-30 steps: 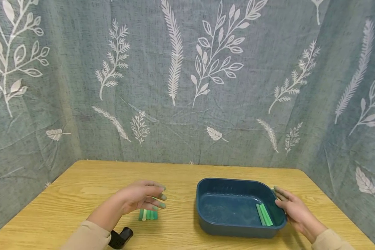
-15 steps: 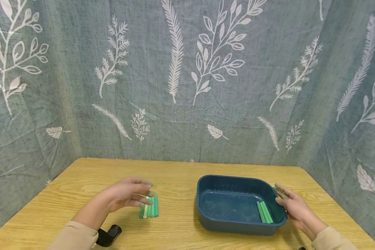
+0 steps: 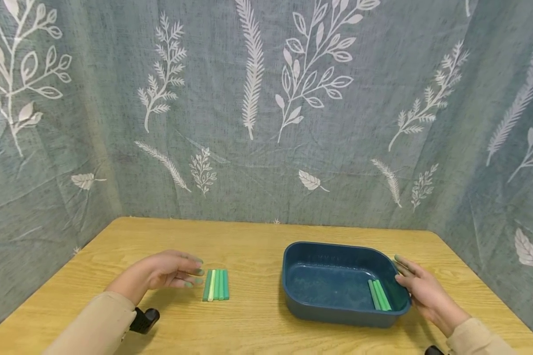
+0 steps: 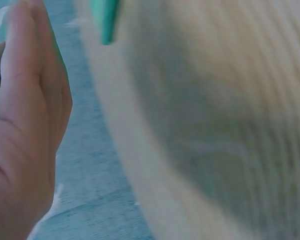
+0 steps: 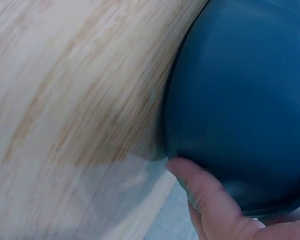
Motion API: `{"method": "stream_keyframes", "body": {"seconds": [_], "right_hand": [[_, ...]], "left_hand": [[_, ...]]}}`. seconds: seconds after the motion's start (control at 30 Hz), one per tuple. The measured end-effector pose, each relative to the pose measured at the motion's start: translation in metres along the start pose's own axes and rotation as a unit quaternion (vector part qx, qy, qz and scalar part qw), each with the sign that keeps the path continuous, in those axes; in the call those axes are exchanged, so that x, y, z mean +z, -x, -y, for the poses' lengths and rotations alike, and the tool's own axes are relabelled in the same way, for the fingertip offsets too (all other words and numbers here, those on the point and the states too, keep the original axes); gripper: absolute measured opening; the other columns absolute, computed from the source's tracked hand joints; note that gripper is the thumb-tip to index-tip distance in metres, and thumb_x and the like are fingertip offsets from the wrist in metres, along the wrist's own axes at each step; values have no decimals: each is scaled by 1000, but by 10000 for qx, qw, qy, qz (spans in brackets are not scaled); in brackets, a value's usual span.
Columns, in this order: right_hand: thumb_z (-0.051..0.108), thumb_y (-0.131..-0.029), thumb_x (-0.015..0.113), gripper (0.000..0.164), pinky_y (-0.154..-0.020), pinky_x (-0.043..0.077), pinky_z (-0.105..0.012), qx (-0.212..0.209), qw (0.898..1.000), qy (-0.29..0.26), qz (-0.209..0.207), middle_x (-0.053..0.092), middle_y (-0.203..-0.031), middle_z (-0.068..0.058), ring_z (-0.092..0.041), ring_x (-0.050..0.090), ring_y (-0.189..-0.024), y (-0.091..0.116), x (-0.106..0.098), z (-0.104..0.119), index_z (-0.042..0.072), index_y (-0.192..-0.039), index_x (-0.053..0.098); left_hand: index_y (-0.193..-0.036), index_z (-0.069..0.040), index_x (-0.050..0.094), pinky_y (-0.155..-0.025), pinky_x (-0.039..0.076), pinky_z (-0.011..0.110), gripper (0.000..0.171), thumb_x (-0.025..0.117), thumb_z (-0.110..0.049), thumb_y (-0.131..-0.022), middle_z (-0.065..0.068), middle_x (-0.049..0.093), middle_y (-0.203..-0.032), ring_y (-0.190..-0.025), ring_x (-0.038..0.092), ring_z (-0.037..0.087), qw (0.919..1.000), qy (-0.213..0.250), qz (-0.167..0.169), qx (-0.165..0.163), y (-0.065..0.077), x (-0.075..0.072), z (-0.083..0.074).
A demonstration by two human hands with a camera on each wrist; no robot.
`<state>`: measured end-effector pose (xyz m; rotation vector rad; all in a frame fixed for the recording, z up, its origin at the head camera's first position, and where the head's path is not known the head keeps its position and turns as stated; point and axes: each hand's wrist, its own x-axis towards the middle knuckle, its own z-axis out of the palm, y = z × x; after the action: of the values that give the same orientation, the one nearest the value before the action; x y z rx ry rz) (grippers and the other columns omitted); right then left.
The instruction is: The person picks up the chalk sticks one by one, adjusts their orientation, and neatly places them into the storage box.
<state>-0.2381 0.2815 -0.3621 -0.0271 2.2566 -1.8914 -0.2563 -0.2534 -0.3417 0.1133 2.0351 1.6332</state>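
Observation:
In the head view my left hand hovers just left of a row of green chalk sticks, one of them pale yellow-green. Nothing is in its loosely bent fingers, whose tips carry a green tint. Part of a chalk stick shows at the top of the left wrist view. My right hand rests against the right end of a dark blue basin, its fingers fairly straight. Seen from the right wrist, the thumb touches the basin's outer wall. Several green chalk sticks lie inside at the basin's right end.
A wooden table carries everything. A leaf-patterned curtain hangs behind it and along both sides. A black device is strapped under the left wrist, and a similar one shows under the right.
My left hand has moved left from above the row of chalk sticks, uncovering it. My right hand has stayed at the basin's end. The head view has tilted down slightly.

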Motion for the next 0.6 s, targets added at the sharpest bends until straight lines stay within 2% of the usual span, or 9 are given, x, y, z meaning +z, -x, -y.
{"method": "stream_keyframes", "body": {"seconds": [0.17,0.37,0.5,0.6], "right_hand": [[0,-104,32,64,-85,51,-23,-17,10000,37,18,-11,-155,-29,-51,1,-141,1,-1,1,-1,-152,-10],[1,-104,32,64,-82,52,-24,-4,10000,38,15,-12,-155,-29,-51,2,-140,1,0,1,0,-153,-9],[1,-104,32,64,-83,52,-24,27,10000,57,-12,-12,-155,-29,-52,1,-140,1,0,0,0,-153,-9],[2,-104,33,64,-84,52,-26,45,10000,70,-12,-13,-155,-30,-53,2,-140,2,0,0,0,-153,-9]], "left_hand": [[-141,23,20,-69,57,21,56,48,-6,-102,15,62,-107,-85,68,17,9996,-129,-135,-204,-9,1,7],[-141,22,22,-72,57,27,55,48,-5,-102,19,61,-108,-84,67,20,9969,-477,-376,-509,-13,2,11],[-140,18,31,-72,58,28,52,52,-7,-100,18,62,-105,-81,67,21,9942,-560,-557,-724,-16,4,12],[-134,15,41,-69,57,27,43,53,-8,-100,13,64,-97,-76,66,18,9928,-545,-610,-877,-18,6,13]]}}
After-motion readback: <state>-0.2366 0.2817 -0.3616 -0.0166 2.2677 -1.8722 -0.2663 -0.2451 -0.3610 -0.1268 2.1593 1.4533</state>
